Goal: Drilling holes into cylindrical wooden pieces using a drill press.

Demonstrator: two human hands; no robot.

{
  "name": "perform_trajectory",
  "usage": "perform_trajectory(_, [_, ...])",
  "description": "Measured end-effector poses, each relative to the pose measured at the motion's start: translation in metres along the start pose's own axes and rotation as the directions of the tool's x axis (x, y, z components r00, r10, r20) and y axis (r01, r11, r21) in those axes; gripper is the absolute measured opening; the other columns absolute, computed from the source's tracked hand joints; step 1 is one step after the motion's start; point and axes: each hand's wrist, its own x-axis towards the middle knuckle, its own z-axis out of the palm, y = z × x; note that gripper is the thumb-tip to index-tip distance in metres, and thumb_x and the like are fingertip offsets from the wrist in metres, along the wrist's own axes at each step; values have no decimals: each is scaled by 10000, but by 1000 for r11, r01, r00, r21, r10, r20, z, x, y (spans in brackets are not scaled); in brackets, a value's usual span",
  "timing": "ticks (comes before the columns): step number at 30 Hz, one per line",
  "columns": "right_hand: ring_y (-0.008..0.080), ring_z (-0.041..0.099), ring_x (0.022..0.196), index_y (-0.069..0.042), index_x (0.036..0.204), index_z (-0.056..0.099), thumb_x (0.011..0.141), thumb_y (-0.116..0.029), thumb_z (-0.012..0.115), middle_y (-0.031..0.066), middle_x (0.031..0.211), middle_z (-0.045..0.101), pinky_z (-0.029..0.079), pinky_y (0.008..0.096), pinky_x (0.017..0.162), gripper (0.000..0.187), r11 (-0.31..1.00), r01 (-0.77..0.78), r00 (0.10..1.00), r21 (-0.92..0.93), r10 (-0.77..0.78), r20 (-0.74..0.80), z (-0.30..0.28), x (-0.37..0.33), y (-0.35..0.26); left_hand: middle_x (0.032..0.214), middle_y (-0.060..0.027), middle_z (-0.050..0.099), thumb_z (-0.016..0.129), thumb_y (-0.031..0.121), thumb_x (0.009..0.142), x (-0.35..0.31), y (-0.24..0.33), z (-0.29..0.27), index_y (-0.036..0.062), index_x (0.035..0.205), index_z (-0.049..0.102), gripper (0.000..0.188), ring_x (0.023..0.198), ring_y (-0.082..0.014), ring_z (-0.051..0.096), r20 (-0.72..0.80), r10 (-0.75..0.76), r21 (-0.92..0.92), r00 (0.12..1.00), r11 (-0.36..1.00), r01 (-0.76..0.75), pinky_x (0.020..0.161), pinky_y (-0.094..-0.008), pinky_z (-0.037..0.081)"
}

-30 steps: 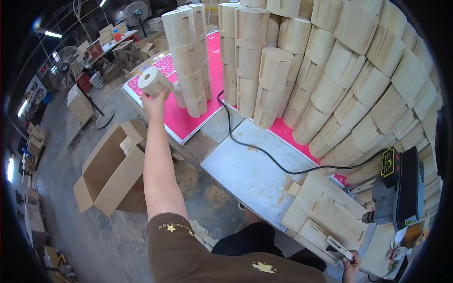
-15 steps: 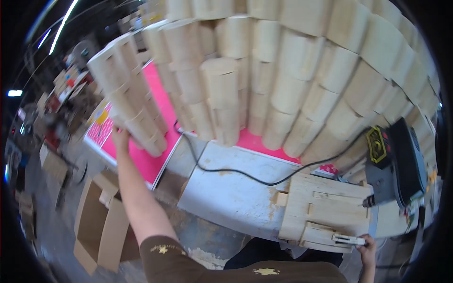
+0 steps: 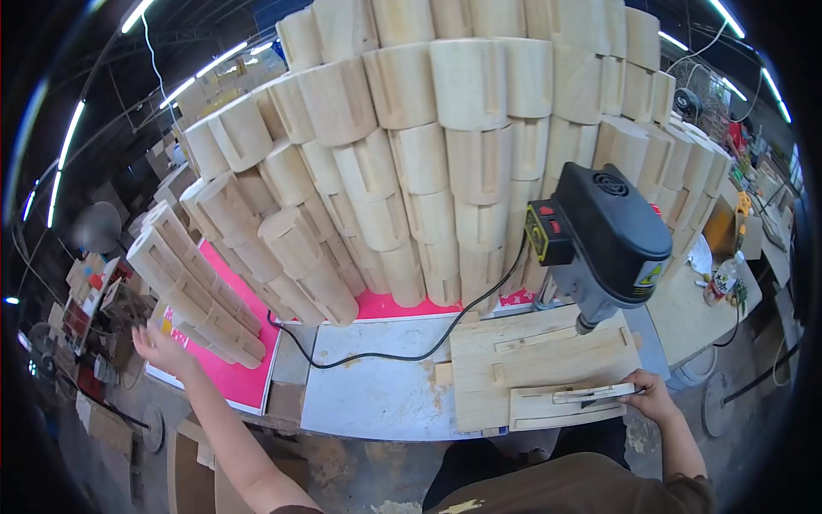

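My left hand (image 3: 160,349) is raised at the left edge of the pink board (image 3: 248,387), fingers apart and nothing in them. Beside it stand leaning stacks of pale wooden cylinders (image 3: 193,287) with slots cut in their sides. My right hand (image 3: 651,395) closes around the right end of a narrow, pale bar with a dark lever-like part (image 3: 595,393); its exact kind is unclear. The bar lies over a small wooden block (image 3: 535,409) at the front of a plywood jig (image 3: 556,355). Above the jig hangs the chuck of a black and grey drill press (image 3: 610,236).
A tall wall of stacked wooden cylinders (image 3: 402,163) rises behind the white worktop (image 3: 377,394). The black power cable (image 3: 368,355) crosses that worktop. An open cardboard box (image 3: 193,471) stands on the floor at left, and a side table (image 3: 706,313) at right holds a bottle.
My view has swung right and up. My left hand has come away from the stacks' left side, fingers now spread. My right hand stays at the bar's end.
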Motion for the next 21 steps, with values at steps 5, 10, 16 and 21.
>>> perform_trajectory(5, [115,547,676,-76,860,699,627,-46,787,22,744,599,428,249,608,250,997,74,997,-5,-74,-9,-5,-3,13,1242,-118,487,590,111,871,-77,200,109,-40,1251,434,438,1102,-192,500,409,261,-515,875,857,-15,932,-306,409])
perform_trajectory(10, [162,583,720,-74,860,695,618,-53,794,45,773,609,455,269,644,263,991,133,991,-8,-133,-7,-6,-2,27,1160,-153,546,686,255,784,-105,310,224,-34,1212,481,555,1042,-216,561,625,341,-369,703,922,-119,886,-303,439])
perform_trajectory(16, [165,583,753,-72,861,696,615,-34,795,47,777,612,456,279,668,267,978,184,982,99,-180,-52,-1,-2,24,1167,-226,556,751,447,643,-107,333,337,-50,1241,432,839,1110,-325,545,619,161,105,768,953,-284,922,-381,440])
perform_trajectory(21, [207,582,824,-81,882,699,589,-22,776,58,835,612,474,309,702,309,973,214,977,84,-213,-23,-2,-6,30,1181,-233,566,766,482,604,-123,340,366,-73,1214,435,889,1094,-331,564,630,73,361,773,854,-375,931,-362,443])
